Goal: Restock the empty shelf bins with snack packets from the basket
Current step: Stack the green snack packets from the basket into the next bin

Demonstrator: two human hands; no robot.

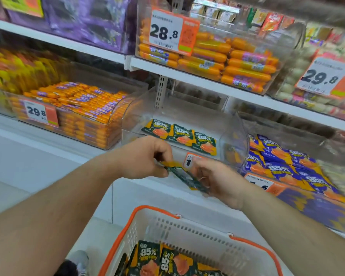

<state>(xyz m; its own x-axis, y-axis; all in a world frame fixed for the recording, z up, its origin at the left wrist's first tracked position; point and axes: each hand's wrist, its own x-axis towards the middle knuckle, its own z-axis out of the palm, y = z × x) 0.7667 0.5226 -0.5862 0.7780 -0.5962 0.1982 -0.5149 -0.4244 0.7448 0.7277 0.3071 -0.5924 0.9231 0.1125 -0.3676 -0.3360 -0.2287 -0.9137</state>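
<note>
The white basket with orange rim (189,232) sits nearest, at six o'clock, with more green-and-orange snack packets (159,259) in its bottom. Above it, the left hand (141,158) pinches one end of a small stack of the same packets (184,177) between thumb and curled fingers, while the right hand (217,180) cups the other end, fingers wrapped round it. The clear shelf bin (233,136) at twelve o'clock holds only three packets (180,136) in a row, and its raised front lip could catch the stack; a loose two-handed pinch might let it fan apart and drop.
</note>
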